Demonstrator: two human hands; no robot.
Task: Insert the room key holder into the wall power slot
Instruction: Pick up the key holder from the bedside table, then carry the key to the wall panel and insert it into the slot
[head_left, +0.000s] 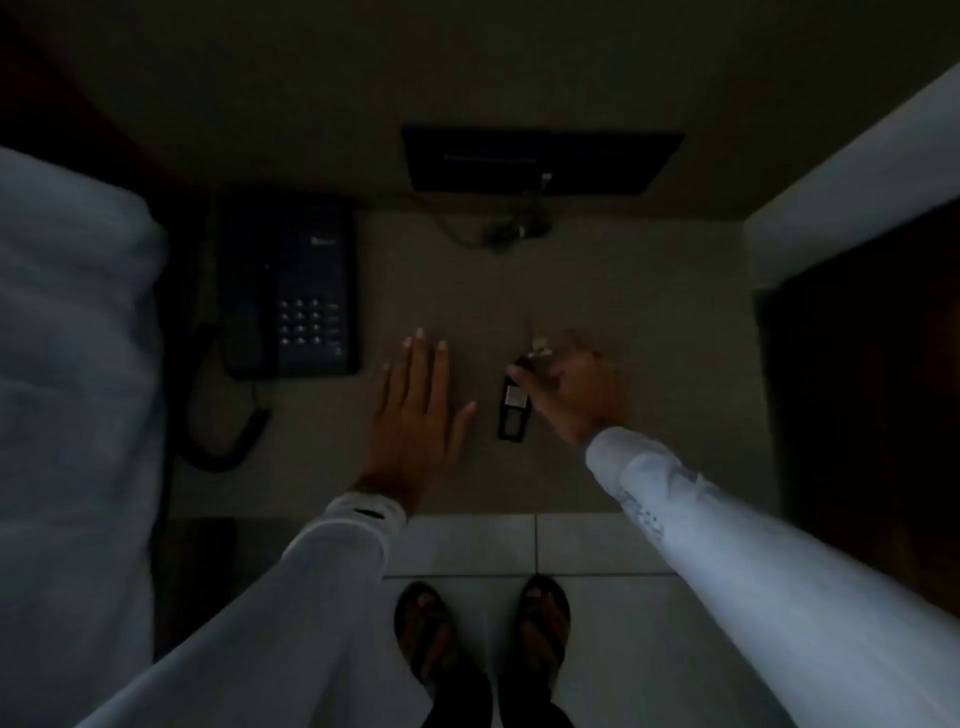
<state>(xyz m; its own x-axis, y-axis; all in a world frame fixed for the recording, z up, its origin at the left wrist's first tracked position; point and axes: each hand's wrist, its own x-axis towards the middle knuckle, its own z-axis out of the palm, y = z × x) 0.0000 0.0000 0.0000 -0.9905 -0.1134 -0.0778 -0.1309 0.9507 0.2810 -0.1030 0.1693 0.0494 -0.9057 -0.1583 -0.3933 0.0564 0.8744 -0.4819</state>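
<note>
Light: the room is very dark, and small details are hard to read.
Left hand: the left hand (413, 410) lies flat on the table top (623, 312), palm down, fingers straight and close together, pointing away from the person, thumb spread to the side. It holds nothing.
Left arm: it comes from the lower left in a white sleeve (291, 613), almost straight.
Right hand: the right hand (576, 387) is bent at the wrist, with fingers curled toward the left. The fingertips pinch the upper end of the room key holder (511, 410). How tight the grip is, I cannot tell, because the hand is blurred.
Right arm: it reaches in from the lower right, also in a white sleeve.
Room key holder: a dark flat tag with a pale label, lying long-ways on the table between the two hands, just beside the left thumb. A small pale thing is at its upper end, under the fingers.
Wall power slot: a dark plate (540, 158) on the wall above the far edge of the table, well apart from the holder.
Telephone: a dark phone (291, 291) stands on the left of the table, near the left hand.
Feet: two feet in sandals (483, 629) on a tiled floor.
</note>
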